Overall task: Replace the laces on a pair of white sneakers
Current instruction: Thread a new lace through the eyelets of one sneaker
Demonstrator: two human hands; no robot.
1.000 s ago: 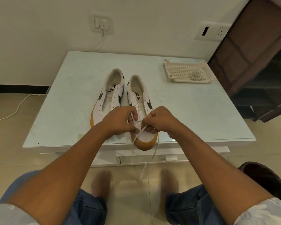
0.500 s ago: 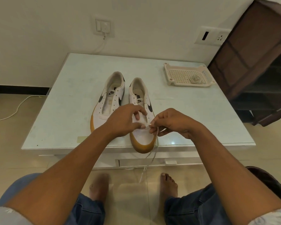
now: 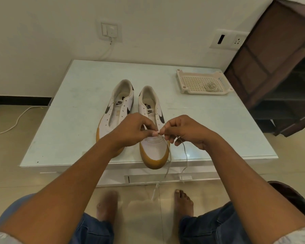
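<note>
Head view: at the worktop's [image 3: 69, 120] near edge, left hand [image 3: 130, 131] and right hand [image 3: 187, 132] pinch a lace [image 3: 184, 152] fingertip to fingertip over one white sneaker's [image 3: 154, 150] toe eyelets, apparently to thread it. Slack trails floorward, and the other sneaker [image 3: 118, 106] lies unlaced alongside.

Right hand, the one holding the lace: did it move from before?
Yes. The right hand has slid rightward: earlier it lay over the right sneaker, now it is mostly beside it over the table.
</note>
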